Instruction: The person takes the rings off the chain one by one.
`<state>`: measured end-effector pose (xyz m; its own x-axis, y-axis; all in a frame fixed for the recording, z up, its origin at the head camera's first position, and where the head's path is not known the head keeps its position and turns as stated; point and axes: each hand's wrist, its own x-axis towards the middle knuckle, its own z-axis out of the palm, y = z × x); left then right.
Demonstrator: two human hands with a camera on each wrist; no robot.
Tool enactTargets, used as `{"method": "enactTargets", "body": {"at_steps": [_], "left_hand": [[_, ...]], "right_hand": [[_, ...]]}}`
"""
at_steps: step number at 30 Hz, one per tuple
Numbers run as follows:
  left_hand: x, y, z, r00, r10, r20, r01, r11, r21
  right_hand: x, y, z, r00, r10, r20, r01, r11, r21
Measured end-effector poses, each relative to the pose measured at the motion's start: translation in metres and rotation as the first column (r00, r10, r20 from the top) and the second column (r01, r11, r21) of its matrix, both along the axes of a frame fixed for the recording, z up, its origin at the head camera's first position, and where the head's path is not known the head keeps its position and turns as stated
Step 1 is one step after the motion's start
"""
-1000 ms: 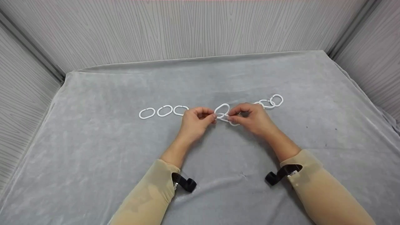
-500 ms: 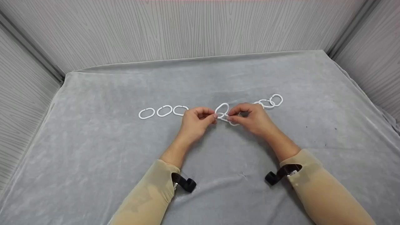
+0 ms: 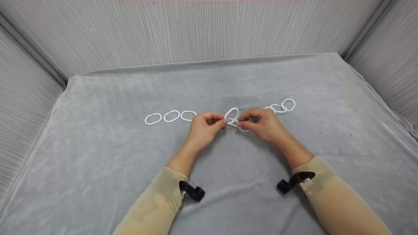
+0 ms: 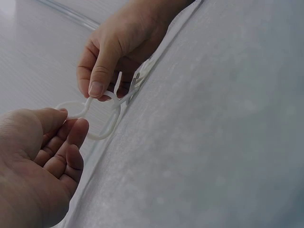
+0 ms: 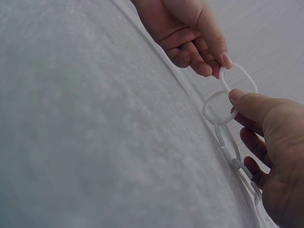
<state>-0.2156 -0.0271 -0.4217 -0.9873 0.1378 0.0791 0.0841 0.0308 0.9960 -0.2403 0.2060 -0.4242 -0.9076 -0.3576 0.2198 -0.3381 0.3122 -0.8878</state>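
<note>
My left hand (image 3: 204,127) pinches a white oval plastic link (image 3: 232,114) between thumb and forefinger, just above the table. Facing it, my right hand (image 3: 263,122) pinches another white link (image 5: 207,113), the end one of a chain. In the right wrist view the two links overlap where they meet, between the fingertips of both hands. More chain links (image 5: 232,161) hang from the right hand's link and trail off below that hand. On the table the chain comes out past the right hand and finishes at an end link (image 3: 288,105).
Three loose white links lie in a row left of my left hand: a far left link (image 3: 153,119), a middle link (image 3: 172,116) and a nearer link (image 3: 188,115), partly behind the hand. Grey cloth (image 3: 114,156) covers the table; panelled walls (image 3: 209,29) stand behind and beside it.
Both hands keep their pinch and stay almost in place. The left hand's link has tilted very slightly; the loose links lie as before.
</note>
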Motion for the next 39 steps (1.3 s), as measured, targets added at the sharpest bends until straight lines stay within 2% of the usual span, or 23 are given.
{"method": "enactTargets", "body": {"at_steps": [13,23,39], "left_hand": [[-0.0006,0.0012,-0.0026,1.000,0.000,-0.008,0.000,1.000,0.008],[-0.0012,0.0007,-0.0023,1.000,0.022,0.000,-0.022,1.000,0.015],[-0.0021,-0.0011,-0.0008,0.994,0.108,0.019,-0.108,0.994,0.002]], "right_hand": [[0.0007,0.0006,-0.0006,1.000,-0.009,-0.009,0.010,1.000,0.016],[-0.0007,0.0013,0.0003,1.000,-0.004,-0.001,0.004,1.000,0.012],[-0.0012,0.0004,-0.0017,1.000,-0.007,0.004,0.007,1.000,0.017]]}}
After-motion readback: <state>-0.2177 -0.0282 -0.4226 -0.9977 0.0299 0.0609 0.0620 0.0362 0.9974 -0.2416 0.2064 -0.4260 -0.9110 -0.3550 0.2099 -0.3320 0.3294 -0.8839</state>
